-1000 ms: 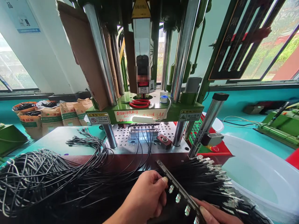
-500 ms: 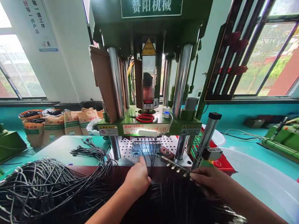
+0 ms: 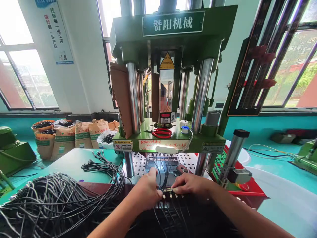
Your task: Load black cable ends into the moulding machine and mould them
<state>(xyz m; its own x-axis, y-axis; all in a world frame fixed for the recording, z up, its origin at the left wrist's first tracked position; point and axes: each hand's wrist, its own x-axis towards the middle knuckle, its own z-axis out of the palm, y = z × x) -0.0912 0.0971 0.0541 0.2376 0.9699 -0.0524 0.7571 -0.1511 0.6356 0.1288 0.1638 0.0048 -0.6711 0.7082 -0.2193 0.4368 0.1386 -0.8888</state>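
Observation:
My right hand (image 3: 189, 185) pinches a narrow metal strip (image 3: 168, 190) that carries a row of small metal connectors, with thin black cables trailing below it. At the strip's left end is my left hand (image 3: 148, 189), curled closed with its fingertips against or very near the metal; its back hides what it grips. Just beyond both hands, several black cables (image 3: 161, 167) run down from a clear and metal mold (image 3: 151, 162) on the perforated plate of the green press (image 3: 127, 136). A brown block (image 3: 182, 168) lies to the right of the mold.
A large heap of black cables (image 3: 49, 201) covers the left side of the table. Red-handled pliers (image 3: 161, 133) and a blue-and-white tape roll (image 3: 184, 129) lie on the press ledge. A metal post (image 3: 234, 150) and a red tray (image 3: 250, 191) stand at right.
My right hand has brought the metal strip leftward, up to my left hand. My left hand keeps about the same curled pose. The camera view has tilted up slightly.

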